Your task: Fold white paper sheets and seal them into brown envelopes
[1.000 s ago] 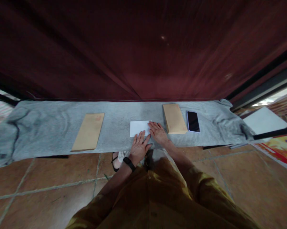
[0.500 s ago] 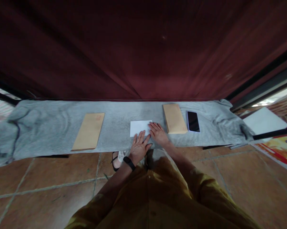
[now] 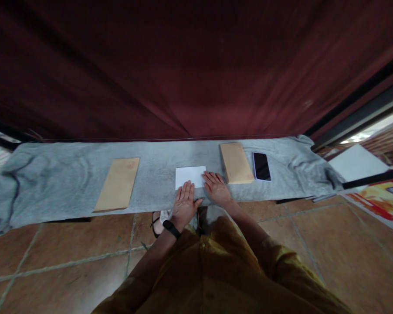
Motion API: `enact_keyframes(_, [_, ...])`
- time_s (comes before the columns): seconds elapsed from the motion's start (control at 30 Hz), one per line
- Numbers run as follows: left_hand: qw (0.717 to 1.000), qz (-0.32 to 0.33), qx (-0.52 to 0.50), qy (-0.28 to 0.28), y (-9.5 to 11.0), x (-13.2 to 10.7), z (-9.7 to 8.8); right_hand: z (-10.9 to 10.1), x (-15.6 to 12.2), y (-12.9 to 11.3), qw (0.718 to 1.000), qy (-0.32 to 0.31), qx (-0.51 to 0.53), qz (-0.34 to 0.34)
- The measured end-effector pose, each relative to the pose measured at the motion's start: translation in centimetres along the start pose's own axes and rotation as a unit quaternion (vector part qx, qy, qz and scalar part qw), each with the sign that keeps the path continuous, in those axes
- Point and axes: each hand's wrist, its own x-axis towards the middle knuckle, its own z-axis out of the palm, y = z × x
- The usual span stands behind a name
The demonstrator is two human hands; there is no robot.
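A small white sheet of paper lies flat on a grey cloth spread over a low bench. My left hand, with a black band at the wrist, rests flat at the sheet's near edge, fingers stretched onto its lower left part. My right hand lies flat with its fingertips on the sheet's right corner. Neither hand grips anything. A brown envelope lies to the left, and a stack of brown envelopes to the right.
A dark phone lies face up right of the stack. A dark red curtain hangs behind the bench. Terracotta floor tiles run in front. White board and a colourful print sit at the right.
My left hand has slid a little left along the sheet's near edge. The camera view has shifted slightly; the paper and envelopes stay where they were.
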Motion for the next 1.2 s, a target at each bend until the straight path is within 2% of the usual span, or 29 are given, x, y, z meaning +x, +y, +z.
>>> enact_keyframes(0.33, [0.998,-0.064,0.009,0.027,-3.2,-1.2,-0.5,0.0,0.0,0.0,1.0,0.002,-0.008,-0.003])
enact_keyframes(0.53, [0.996,-0.079,0.01,0.038,-4.0,-1.3,-0.8,0.2,-0.1,-0.1,1.0,0.01,-0.007,-0.005])
enact_keyframes(0.63, [0.996,-0.086,-0.002,0.038,-3.9,-0.4,-1.0,0.2,-0.1,-0.2,1.0,0.013,-0.008,-0.002])
enact_keyframes(0.83, [0.998,-0.041,-0.036,0.02,-2.8,3.4,-0.4,0.0,-0.1,-0.3,1.0,0.012,-0.01,-0.009])
enact_keyframes(0.93, [0.998,-0.049,-0.03,0.008,-2.6,4.8,0.0,0.2,-0.1,-0.1,1.0,0.015,-0.014,-0.012])
enact_keyframes(1.07, [0.996,-0.083,-0.007,0.016,-3.7,5.1,0.3,0.5,-0.2,0.0,0.999,0.023,-0.021,-0.017])
enact_keyframes(1.2, [0.995,-0.092,0.001,0.033,-5.2,4.3,0.2,0.7,-0.2,0.0,0.999,0.028,-0.025,-0.016])
